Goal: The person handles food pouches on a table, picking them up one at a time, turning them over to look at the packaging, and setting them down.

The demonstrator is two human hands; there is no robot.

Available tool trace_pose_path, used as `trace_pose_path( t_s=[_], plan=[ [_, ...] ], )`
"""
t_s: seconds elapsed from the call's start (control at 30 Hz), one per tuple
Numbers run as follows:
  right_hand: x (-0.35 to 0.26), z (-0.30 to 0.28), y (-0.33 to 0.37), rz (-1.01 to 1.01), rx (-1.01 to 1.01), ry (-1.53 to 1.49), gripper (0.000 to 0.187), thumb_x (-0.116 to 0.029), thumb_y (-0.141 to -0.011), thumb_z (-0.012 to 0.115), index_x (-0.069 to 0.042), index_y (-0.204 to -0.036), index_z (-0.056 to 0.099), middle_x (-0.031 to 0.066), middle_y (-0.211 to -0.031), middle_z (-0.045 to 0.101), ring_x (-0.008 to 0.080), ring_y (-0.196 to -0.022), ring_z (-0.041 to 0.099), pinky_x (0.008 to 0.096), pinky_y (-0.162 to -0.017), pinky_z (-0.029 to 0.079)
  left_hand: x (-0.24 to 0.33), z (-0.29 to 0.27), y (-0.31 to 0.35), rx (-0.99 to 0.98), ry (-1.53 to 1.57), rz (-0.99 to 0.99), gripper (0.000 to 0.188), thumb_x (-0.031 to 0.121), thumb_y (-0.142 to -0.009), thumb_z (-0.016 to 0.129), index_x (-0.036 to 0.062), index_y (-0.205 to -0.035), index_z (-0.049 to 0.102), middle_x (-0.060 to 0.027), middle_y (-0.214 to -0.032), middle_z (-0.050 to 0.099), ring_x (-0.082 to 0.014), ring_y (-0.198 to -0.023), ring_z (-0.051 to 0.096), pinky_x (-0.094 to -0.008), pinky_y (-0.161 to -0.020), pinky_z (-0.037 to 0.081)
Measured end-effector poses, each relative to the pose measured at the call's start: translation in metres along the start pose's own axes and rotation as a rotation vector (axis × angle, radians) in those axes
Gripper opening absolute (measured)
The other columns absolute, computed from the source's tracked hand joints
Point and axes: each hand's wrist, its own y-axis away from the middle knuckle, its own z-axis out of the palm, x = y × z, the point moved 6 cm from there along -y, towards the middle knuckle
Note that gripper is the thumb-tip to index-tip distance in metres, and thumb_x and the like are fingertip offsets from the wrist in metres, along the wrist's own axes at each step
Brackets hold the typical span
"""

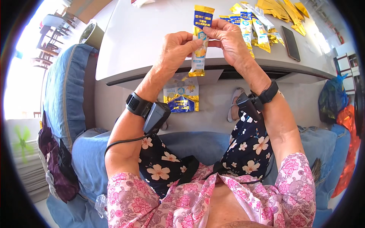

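Observation:
Over the near edge of the white table, I hold a long, narrow stick sachet [198, 62] upright between both hands. It is white and blue with gold ends. My left hand [175, 47] pinches its left edge about midway, thumb across the front. My right hand [229, 41] grips the right edge slightly higher, also with the thumb in front. The sachet looks sealed at both ends. To the right of my right hand, several similar sachets [247, 28] lie in a loose pile on the tabletop.
The white table [140, 34] spans the far side. Flat gold packets [279, 10] and a dark phone [291, 43] lie at its right. Below the table edge is a larger blue, white and gold bag [181, 97]. A bin [92, 33] stands left, beside the blue sofa [66, 87].

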Motion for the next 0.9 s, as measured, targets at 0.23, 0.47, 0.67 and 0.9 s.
trace_pose_path(
  t_s=[0.23,0.47,0.67,0.9],
  plan=[
    [-0.004,-0.016,-0.004,-0.052,0.153,-0.054,0.013,-0.007,-0.081,0.063,0.000,-0.092,0.063,0.0067,-0.083,0.066,0.0136,-0.072,0.063,0.0291,-0.067,0.055,-0.006,0.009,0.002,-0.011,-0.077,-0.087,0.034,0.017,-0.081,0.064,-0.0059,-0.105,0.057,-0.0102,-0.090,0.064,-0.0122,-0.077,0.058,-0.0251,-0.070,0.046],
    [0.000,-0.020,-0.006,-0.022,0.160,-0.070,0.021,-0.010,-0.082,0.063,0.000,-0.101,0.061,0.0068,-0.090,0.065,0.0133,-0.080,0.064,0.0287,-0.070,0.055,-0.005,0.007,0.005,-0.033,-0.068,-0.062,0.025,0.012,-0.082,0.062,-0.0059,-0.100,0.060,-0.0068,-0.083,0.065,-0.0077,-0.071,0.056,-0.0215,-0.063,0.043],
    [-0.008,-0.039,-0.007,-0.075,0.241,0.170,0.025,-0.014,-0.076,0.069,0.002,-0.094,0.062,0.0097,-0.084,0.065,0.0151,-0.074,0.064,0.0266,-0.061,0.053,-0.013,-0.010,-0.002,0.018,-0.020,-0.041,0.023,0.013,-0.084,0.058,-0.0051,-0.098,0.060,-0.0079,-0.083,0.065,-0.0105,-0.072,0.062,-0.0227,-0.065,0.050],
    [-0.039,-0.080,0.013,-0.491,0.436,1.548,0.024,-0.011,-0.071,0.057,-0.001,-0.093,0.057,0.0178,-0.086,0.055,0.0336,-0.083,0.056,0.0435,-0.069,0.046,-0.008,-0.069,-0.014,0.306,-0.093,-0.045,0.025,0.016,-0.083,0.058,-0.0036,-0.098,0.060,-0.0077,-0.083,0.065,-0.0120,-0.069,0.062,-0.0252,-0.062,0.050]
  ],
)
